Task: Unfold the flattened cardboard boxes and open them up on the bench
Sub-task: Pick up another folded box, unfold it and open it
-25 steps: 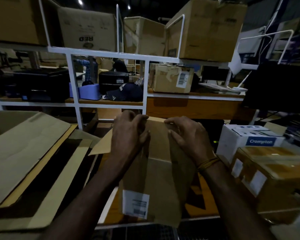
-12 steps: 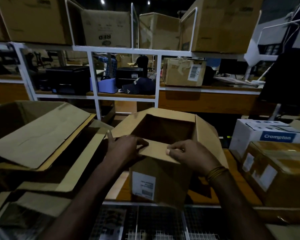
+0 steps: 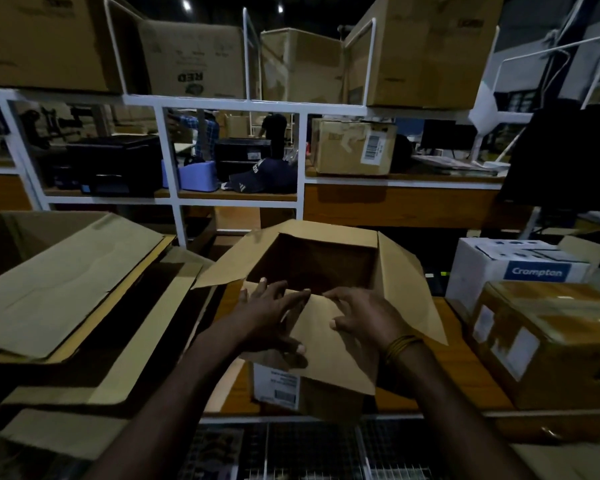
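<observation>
A brown cardboard box point(image 3: 406, 278) stands opened up on the wooden bench point(image 3: 459, 344), its dark inside facing up and its side flaps spread outward. A white label sits low on its near wall. The near flap point(image 3: 333, 344) is folded down toward me. My left hand point(image 3: 269, 318) grips that flap's left edge, fingers on top and thumb lower down. My right hand point(image 3: 361, 315), with thread bands at the wrist, holds the flap near its fold line. A stack of large flattened cardboard boxes point(image 3: 66, 282) lies at the left.
A white Crompton carton point(image 3: 520, 268) and a taped brown carton point(image 3: 551, 344) sit close on the right. Behind the bench rises a white shelf rack point(image 3: 239, 103) with big cartons on top, and printers, a cap and a labelled box on its lower shelf. A wire grid lies under the bench's front edge.
The flat box has been swung open into a square tube. Both hands slid from its top edge to the near flap and folded it down toward me.
</observation>
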